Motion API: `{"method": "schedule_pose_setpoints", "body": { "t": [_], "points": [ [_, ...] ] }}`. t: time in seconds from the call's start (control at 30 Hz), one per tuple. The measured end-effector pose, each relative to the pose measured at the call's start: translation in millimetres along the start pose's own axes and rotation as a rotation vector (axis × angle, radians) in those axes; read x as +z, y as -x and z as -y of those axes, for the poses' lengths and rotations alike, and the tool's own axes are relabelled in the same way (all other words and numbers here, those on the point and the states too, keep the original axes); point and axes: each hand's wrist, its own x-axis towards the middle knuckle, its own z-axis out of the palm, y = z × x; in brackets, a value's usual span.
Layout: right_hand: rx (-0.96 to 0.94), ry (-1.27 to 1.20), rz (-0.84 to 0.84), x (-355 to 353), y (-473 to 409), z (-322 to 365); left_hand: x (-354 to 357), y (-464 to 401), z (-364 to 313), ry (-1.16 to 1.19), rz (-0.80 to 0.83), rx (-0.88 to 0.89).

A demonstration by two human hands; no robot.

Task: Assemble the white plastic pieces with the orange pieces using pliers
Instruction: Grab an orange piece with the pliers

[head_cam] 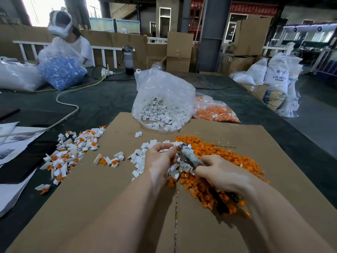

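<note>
My right hand (218, 172) grips the handles of the pliers (187, 156), whose jaws point up-left toward my left hand (160, 157). The fingers of my left hand pinch a small white plastic piece (173, 144) right at the jaws. Under both hands lie a heap of loose white pieces (140, 157) and a wide heap of orange pieces (215, 156) on the cardboard sheet (109, 198). To the left is a scatter of white pieces with orange inserts (73, 148). Whether an orange piece is inside the pinched part is hidden.
A clear bag of white pieces (160, 110) stands at the cardboard's far edge, a bag of orange pieces (217, 112) to its right. Papers (11, 143) and a cable (69, 106) lie to the left. A person sits far left behind a bag of blue parts (62, 72).
</note>
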Motion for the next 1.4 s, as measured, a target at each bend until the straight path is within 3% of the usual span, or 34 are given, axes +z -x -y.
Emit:
{"method": "schedule_pose_setpoints", "body": {
  "t": [0.2, 0.43, 0.6, 0.67, 0.83, 0.97, 1.03, 1.27, 1.4],
  "points": [
    [-0.059, 0.093, -0.112, 7.3, -3.9, -5.1, -0.1, 0.7, 4.7, 0.014, -0.005, 0.008],
    [-0.048, 0.01, -0.273, 14.6, -9.2, -29.0, -5.9, 3.1, 17.1, 0.047, 0.029, -0.003],
    [0.089, 0.338, -0.583, 15.6, -20.7, -58.6, -16.1, 21.0, 37.2, -0.385, 0.12, 0.175],
    [0.104, 0.488, -0.62, 17.3, -24.6, -68.4, -17.5, 24.8, 41.9, -0.517, 0.13, 0.262],
    [0.116, 0.802, -0.648, 25.0, -23.1, -72.1, -16.5, 25.3, 46.6, -0.558, 0.123, 0.298],
    [-0.45, 0.504, -0.782, 51.4, -21.5, -58.4, -16.9, 23.1, 49.8, -0.455, 0.13, 0.257],
    [-0.603, 0.396, -0.791, 67.5, -20.2, -54.8, -16.9, 23.2, 50.4, -0.465, 0.136, 0.265],
    [-0.552, 0.208, -0.836, 81.1, -19.9, -58.1, -26.4, 30.5, 51.0, -0.51, 0.347, 0.31],
    [-0.559, 0.183, -0.862, 82.4, -18.1, -59.0, -24.4, 31.6, 52.3, -0.572, 0.306, 0.365]
  ]
}}
